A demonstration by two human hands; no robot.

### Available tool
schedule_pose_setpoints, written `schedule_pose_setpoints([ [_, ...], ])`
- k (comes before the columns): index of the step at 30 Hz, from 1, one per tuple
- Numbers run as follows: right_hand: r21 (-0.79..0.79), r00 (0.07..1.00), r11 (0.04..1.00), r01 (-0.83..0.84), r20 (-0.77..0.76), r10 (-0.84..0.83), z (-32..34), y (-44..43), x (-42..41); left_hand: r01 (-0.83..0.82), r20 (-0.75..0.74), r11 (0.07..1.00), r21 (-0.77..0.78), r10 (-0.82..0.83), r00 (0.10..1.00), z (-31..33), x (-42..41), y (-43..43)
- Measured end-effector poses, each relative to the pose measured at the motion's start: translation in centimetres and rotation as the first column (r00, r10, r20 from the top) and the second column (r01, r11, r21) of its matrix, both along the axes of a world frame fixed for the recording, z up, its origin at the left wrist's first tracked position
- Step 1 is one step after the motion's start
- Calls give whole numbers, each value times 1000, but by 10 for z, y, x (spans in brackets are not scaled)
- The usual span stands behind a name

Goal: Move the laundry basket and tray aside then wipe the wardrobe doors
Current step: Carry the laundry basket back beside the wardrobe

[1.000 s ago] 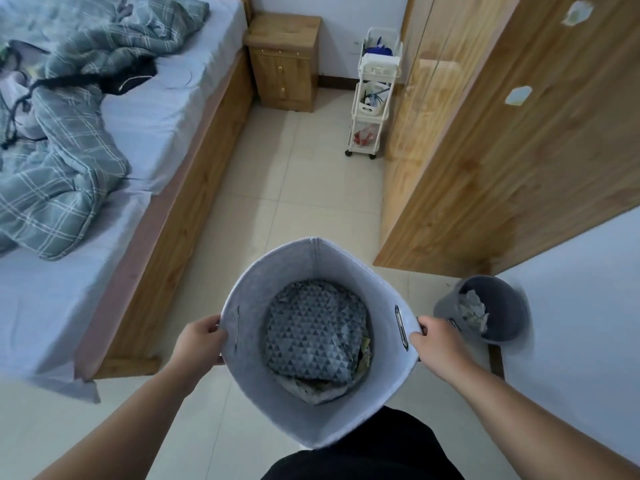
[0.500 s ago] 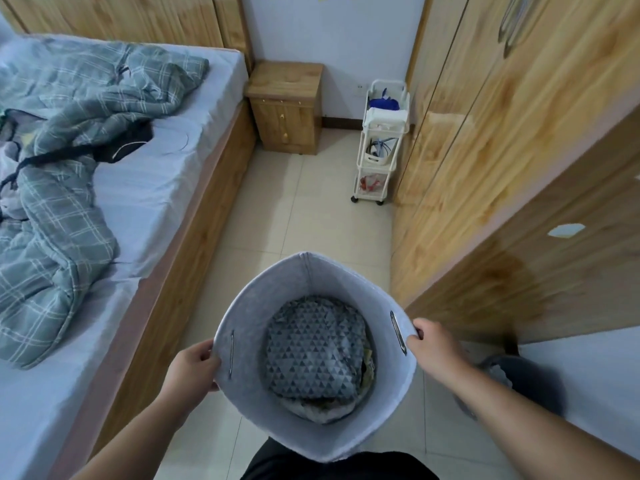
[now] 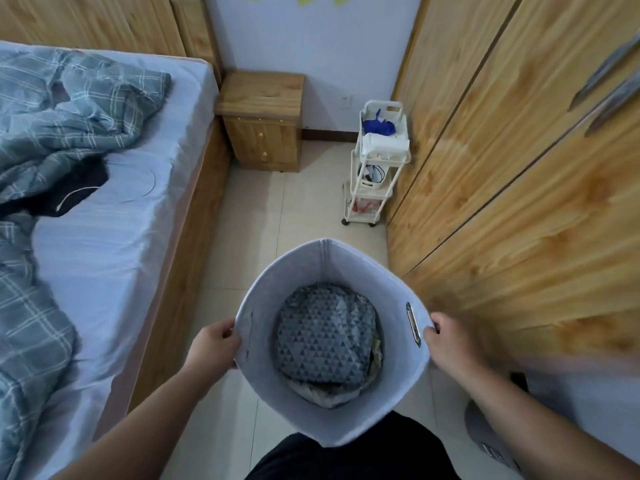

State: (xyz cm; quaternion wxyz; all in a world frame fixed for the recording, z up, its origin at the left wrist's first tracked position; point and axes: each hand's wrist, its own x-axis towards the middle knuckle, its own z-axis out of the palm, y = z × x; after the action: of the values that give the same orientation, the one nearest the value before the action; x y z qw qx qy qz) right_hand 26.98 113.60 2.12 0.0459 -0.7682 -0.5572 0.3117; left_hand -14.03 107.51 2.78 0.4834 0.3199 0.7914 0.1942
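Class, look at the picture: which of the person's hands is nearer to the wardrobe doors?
Right. The right hand grips the laundry basket on the side beside the wardrobe doors; the left hand grips the bed side.

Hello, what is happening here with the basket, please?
A person is carrying a grey felt laundry basket with both hands: the left hand grips one side of the rim, the right hand the other side by the handle slot. A patterned cloth lies inside. The person stands in the aisle between the bed and the wooden wardrobe doors. A white rolling cart stands ahead against the wardrobe. No wiping has begun.
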Motion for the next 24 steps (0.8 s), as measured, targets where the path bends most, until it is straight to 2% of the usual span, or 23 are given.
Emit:
schedule_pose_setpoints([
  [7,14,995,997,77,-68,-76,-3,78,-25,48,-3,999,3,-48,999,1,-24,107],
  [14,3,989,992,123,-77,-122,-18,173,-32,131,-81,991,-17,-132,988,-5,-25,218],
  [24,-38,960,966,256,-111,-259,-16,259,-25,259,-39,965,-28,-260,965,-9,-9,355],
])
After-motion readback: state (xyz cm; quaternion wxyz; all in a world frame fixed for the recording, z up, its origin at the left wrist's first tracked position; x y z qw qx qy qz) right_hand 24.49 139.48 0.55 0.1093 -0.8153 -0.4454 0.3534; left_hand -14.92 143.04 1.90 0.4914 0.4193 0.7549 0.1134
